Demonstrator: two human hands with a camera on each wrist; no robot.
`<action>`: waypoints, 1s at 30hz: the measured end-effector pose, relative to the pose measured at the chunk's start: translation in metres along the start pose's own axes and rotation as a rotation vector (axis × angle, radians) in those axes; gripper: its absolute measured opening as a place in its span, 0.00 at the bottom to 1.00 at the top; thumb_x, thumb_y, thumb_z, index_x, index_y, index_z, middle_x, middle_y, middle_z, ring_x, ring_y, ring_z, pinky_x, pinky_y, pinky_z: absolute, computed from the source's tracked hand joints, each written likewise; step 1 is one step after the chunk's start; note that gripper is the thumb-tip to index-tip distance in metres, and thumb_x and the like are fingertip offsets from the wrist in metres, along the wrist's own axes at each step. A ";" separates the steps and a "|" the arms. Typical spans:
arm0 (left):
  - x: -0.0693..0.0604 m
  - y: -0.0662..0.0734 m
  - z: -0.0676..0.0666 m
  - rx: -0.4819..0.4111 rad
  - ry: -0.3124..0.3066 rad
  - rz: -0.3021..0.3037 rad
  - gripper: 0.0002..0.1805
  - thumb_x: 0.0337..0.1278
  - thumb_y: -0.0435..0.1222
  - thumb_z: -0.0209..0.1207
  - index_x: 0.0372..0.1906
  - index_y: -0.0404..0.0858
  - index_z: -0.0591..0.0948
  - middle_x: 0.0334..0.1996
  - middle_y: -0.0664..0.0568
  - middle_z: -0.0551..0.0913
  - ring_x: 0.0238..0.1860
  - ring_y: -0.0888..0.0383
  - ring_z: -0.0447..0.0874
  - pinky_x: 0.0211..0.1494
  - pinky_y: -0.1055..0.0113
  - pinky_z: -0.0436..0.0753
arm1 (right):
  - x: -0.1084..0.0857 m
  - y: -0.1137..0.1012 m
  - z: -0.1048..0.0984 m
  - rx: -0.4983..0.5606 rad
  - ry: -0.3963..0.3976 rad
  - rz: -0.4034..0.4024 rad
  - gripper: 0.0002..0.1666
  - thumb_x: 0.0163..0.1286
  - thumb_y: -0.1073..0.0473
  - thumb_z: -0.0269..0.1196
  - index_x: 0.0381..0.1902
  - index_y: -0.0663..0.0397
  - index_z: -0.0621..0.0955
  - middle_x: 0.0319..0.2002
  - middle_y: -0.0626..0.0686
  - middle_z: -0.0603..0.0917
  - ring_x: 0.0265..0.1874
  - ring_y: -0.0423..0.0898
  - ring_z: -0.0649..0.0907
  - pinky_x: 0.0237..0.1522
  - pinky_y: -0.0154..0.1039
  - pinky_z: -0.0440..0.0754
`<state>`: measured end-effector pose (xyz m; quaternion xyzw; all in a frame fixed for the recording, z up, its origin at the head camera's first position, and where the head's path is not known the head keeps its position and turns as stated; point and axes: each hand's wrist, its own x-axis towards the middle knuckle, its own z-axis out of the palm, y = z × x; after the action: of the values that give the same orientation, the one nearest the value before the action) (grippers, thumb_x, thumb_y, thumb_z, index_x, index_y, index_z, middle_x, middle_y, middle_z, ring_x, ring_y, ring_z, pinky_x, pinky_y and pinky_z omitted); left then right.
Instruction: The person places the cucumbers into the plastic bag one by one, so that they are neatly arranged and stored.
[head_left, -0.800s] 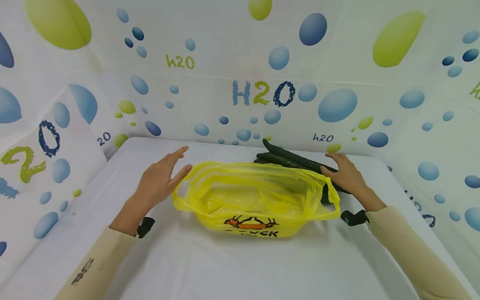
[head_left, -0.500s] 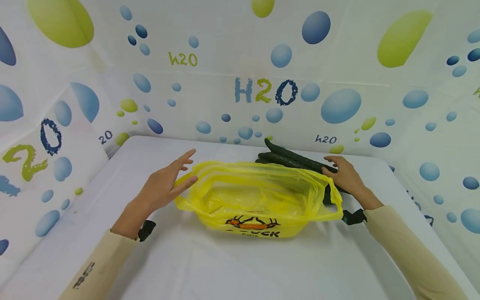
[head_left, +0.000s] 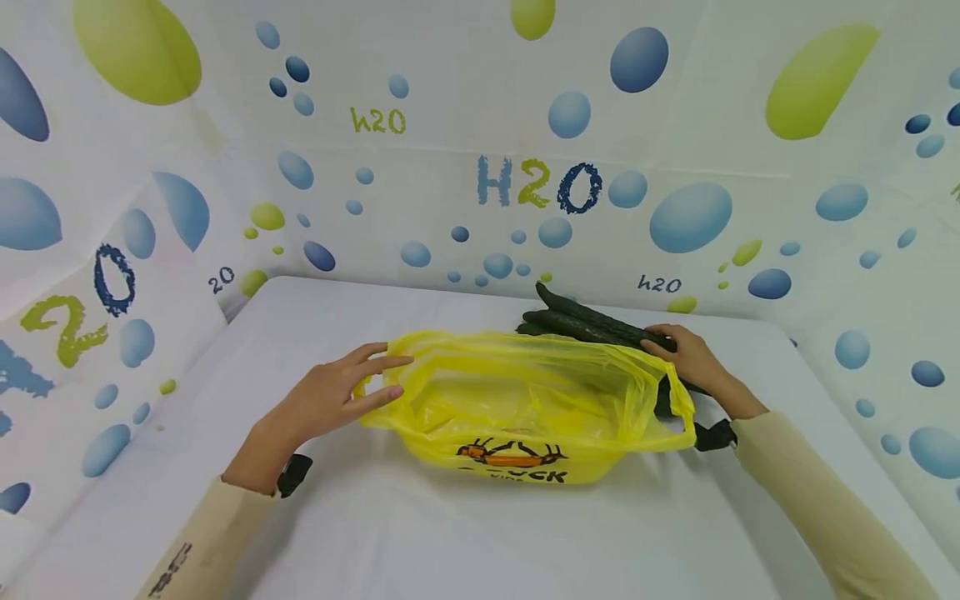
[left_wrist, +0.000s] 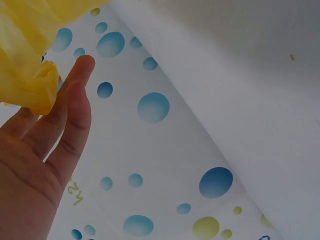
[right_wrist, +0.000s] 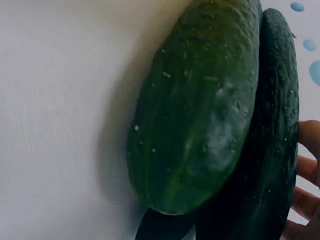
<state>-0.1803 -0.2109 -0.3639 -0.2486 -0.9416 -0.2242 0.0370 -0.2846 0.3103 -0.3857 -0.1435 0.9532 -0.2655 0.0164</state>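
A yellow plastic bag (head_left: 517, 467) with a printed crab-like picture stands with its mouth open in the head view. My left hand (head_left: 330, 400) is at its left handle, fingers extended; in the left wrist view the yellow plastic (left_wrist: 42, 92) lies against the fingers. Behind the bag's right side, several dark green cucumbers (head_left: 585, 321) lie in a pile, partly hidden by it. My right hand (head_left: 693, 362) holds the near end of one cucumber, thumb and fingers on either side. In the right wrist view, fingertips (right_wrist: 307, 167) touch the slimmer cucumber (right_wrist: 280, 115) beside a thicker one (right_wrist: 200, 110).
A white cloth (head_left: 360, 533) covers the table. Close behind it and at both sides hangs a white curtain (head_left: 435, 192) printed with blue and green drops. Each wrist carries a small black camera.
My left hand has come right and down to the bag's left handle. The right hand's fingers have closed around the cucumber's end. The head view has shifted slightly.
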 end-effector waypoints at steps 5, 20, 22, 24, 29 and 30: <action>-0.003 0.000 0.003 0.038 0.027 -0.006 0.30 0.64 0.54 0.56 0.68 0.49 0.72 0.67 0.40 0.69 0.19 0.67 0.70 0.37 0.60 0.78 | 0.007 0.002 -0.003 0.000 -0.013 -0.030 0.32 0.76 0.50 0.53 0.65 0.72 0.69 0.63 0.74 0.69 0.64 0.71 0.65 0.62 0.67 0.62; -0.003 -0.002 -0.005 0.080 0.035 -0.013 0.33 0.61 0.55 0.59 0.69 0.49 0.71 0.68 0.42 0.66 0.35 0.51 0.83 0.46 0.47 0.81 | 0.012 0.001 -0.009 -0.061 -0.010 -0.138 0.25 0.75 0.60 0.54 0.60 0.77 0.71 0.57 0.76 0.74 0.55 0.71 0.74 0.57 0.65 0.69; -0.003 -0.003 -0.005 0.073 0.025 -0.023 0.33 0.61 0.56 0.58 0.70 0.50 0.70 0.69 0.43 0.65 0.36 0.50 0.83 0.48 0.46 0.80 | 0.012 0.000 -0.010 -0.067 -0.026 -0.135 0.26 0.75 0.59 0.54 0.60 0.78 0.71 0.57 0.76 0.74 0.56 0.72 0.74 0.57 0.65 0.69; -0.003 -0.003 -0.004 0.065 0.014 -0.026 0.34 0.62 0.56 0.58 0.70 0.50 0.70 0.69 0.42 0.65 0.39 0.47 0.84 0.49 0.45 0.79 | 0.012 0.000 -0.010 -0.070 -0.041 -0.145 0.25 0.75 0.60 0.54 0.59 0.79 0.71 0.56 0.76 0.75 0.56 0.72 0.74 0.57 0.65 0.69; -0.004 -0.003 0.001 0.045 -0.013 -0.022 0.33 0.62 0.57 0.57 0.69 0.49 0.71 0.68 0.41 0.66 0.44 0.44 0.83 0.52 0.42 0.78 | 0.012 0.006 -0.007 -0.072 -0.044 -0.191 0.23 0.74 0.63 0.55 0.57 0.82 0.72 0.52 0.77 0.76 0.52 0.72 0.75 0.54 0.65 0.71; -0.004 -0.003 0.002 0.044 -0.016 -0.019 0.33 0.61 0.56 0.57 0.69 0.49 0.71 0.68 0.41 0.66 0.44 0.44 0.83 0.52 0.43 0.78 | 0.012 0.007 -0.007 -0.070 -0.039 -0.205 0.22 0.74 0.64 0.55 0.56 0.82 0.72 0.52 0.77 0.76 0.52 0.72 0.75 0.54 0.65 0.71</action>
<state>-0.1782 -0.2141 -0.3680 -0.2404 -0.9489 -0.2018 0.0329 -0.2989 0.3155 -0.3829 -0.2458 0.9418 -0.2294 0.0027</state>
